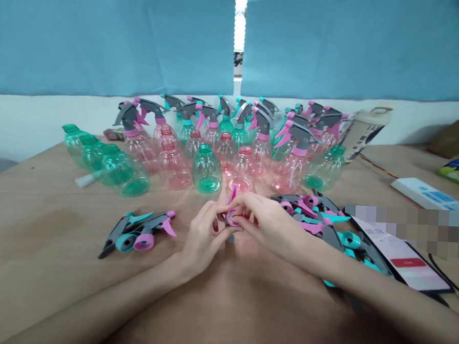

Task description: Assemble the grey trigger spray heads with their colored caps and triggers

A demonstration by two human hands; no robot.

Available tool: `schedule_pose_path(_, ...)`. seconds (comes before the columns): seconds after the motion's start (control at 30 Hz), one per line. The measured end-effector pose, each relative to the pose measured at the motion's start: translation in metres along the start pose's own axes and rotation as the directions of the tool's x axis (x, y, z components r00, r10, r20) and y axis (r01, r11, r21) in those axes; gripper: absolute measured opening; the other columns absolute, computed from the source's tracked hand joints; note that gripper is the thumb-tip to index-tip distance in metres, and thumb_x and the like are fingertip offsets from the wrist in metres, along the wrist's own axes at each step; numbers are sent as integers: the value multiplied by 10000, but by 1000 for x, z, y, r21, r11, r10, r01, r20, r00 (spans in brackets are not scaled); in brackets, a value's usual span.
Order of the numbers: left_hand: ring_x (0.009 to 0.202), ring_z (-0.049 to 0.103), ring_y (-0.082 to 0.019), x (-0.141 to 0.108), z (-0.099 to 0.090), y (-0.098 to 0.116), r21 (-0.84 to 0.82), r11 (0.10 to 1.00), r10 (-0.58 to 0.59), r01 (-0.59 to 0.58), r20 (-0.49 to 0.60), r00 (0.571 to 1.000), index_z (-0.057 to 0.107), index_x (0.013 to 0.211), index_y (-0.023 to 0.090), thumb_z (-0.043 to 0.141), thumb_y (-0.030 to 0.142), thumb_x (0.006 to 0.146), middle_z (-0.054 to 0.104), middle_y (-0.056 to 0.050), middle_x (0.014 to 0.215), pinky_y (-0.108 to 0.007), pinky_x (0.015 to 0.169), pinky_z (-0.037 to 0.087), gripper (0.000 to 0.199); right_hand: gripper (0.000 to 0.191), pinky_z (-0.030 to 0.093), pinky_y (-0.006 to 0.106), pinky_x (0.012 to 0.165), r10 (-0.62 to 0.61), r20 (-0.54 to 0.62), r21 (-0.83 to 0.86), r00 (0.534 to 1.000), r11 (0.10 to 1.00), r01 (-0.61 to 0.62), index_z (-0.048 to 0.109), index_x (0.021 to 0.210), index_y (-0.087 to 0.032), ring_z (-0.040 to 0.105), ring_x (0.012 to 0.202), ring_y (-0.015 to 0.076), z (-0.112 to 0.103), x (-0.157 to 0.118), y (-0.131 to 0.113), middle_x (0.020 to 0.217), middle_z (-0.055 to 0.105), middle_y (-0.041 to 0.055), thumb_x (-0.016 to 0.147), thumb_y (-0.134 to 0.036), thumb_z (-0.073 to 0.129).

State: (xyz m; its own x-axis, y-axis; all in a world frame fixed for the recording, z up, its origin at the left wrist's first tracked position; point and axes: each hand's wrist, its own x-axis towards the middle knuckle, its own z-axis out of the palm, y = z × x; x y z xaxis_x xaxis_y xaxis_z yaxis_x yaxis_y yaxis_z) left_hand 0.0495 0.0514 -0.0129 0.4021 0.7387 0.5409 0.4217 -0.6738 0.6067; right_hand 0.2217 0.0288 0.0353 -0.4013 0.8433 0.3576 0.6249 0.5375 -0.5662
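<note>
My left hand point(204, 233) and my right hand point(267, 220) meet over the table's middle, both closed around one trigger spray head point(233, 217). Its pink collar faces me and a pink trigger points up; my fingers hide much of its body. The right fingertips press at the collar's opening. Two loose spray heads point(145, 234), one with a teal collar and one with a pink collar, lie left of my left hand. Beside my right forearm is a pile of grey, pink and teal spray heads point(322, 223). Just beyond my hands stands an open pink bottle point(244, 167).
Several open green bottles point(124, 169) stand at the left, another green bottle point(207, 171) in the middle. Behind are several bottles with spray heads fitted point(298, 145). At the right are a phone point(406, 253), a tumbler point(366, 130) and a white power strip point(424, 193).
</note>
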Motion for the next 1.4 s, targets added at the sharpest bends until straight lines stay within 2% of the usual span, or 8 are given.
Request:
schedule_pose_path(0.13, 646, 494, -121, -11, -11, 9, 5, 997, 78, -78, 22, 997, 562, 969, 191, 658, 262, 795, 557, -4, 819, -228, 561, 426, 212, 173, 443, 201, 563, 34, 96, 198, 995, 979, -52, 496, 976, -207, 559, 622, 81, -10, -4, -10, 786, 612, -35, 821, -199, 570)
schedule_pose_path(0.3, 777, 541, -167, -25, -41, 13, 112, 987, 106, -111, 52, 993, 570, 1051, 214, 628, 218, 818, 623, -26, 878, -298, 693, 466, 240, 167, 502, 218, 637, 61, 172, 290, 983, 951, -110, 516, 1008, -236, 613, 737, 96, -27, -12, -28, 914, 651, -14, 851, -285, 549)
schedule_pose_path(0.57, 894, 551, -201, -47, -95, 0, 328, 924, 215, -195, -24, 976, 537, 1132, 233, 637, 182, 800, 657, -42, 987, -365, 776, 483, 351, 246, 511, 255, 607, 205, 292, -69, 934, 979, -193, 556, 1065, -279, 624, 760, 141, -22, -26, -10, 953, 655, -7, 822, -246, 534)
schedule_pose_path(0.77, 900, 556, -220, -38, -127, -22, 506, 842, 232, -185, -31, 972, 572, 1097, 219, 610, 196, 813, 650, -46, 974, -374, 778, 482, 287, 329, 489, 313, 719, 188, 343, -269, 920, 958, -96, 542, 1110, -286, 597, 944, 210, -21, -35, -1, 1087, 629, 6, 785, -239, 560)
schedule_pose_path(0.9, 892, 562, -202, -38, -130, -23, 441, 882, 208, -164, -52, 977, 561, 1112, 234, 597, 213, 825, 649, -28, 971, -351, 766, 487, 290, 232, 473, 317, 711, 187, 344, -301, 920, 950, -81, 562, 1052, -262, 600, 926, 209, -22, -33, -10, 1065, 634, 14, 827, -310, 526)
schedule_pose_path(1.1, 904, 570, -187, -43, -118, -13, 409, 889, 239, -206, -31, 970, 562, 1104, 230, 581, 160, 823, 655, -20, 965, -333, 778, 487, 291, 128, 418, 285, 645, 51, 356, -184, 933, 983, 17, 551, 918, -215, 593, 788, 170, -1, -11, -56, 891, 638, 14, 892, -288, 449)
schedule_pose_path(1.27, 942, 545, -219, -39, -118, -19, 487, 853, 189, -189, 49, 981, 552, 1090, 194, 565, 125, 819, 646, -51, 1003, -382, 823, 458, 280, 300, 359, 281, 558, -78, 369, -167, 926, 975, 149, 477, 1144, -201, 578, 701, 191, 32, 5, -70, 833, 634, 32, 875, -331, 496)
schedule_pose_path(1.4, 928, 532, -231, -35, -121, -23, 522, 841, 133, -141, 53, 990, 551, 1055, 177, 578, 151, 821, 636, -56, 997, -386, 820, 446, 237, 377, 357, 275, 555, -61, 385, -160, 921, 978, 132, 440, 1200, -181, 579, 705, 198, 40, 7, -66, 835, 640, 48, 852, -297, 529)
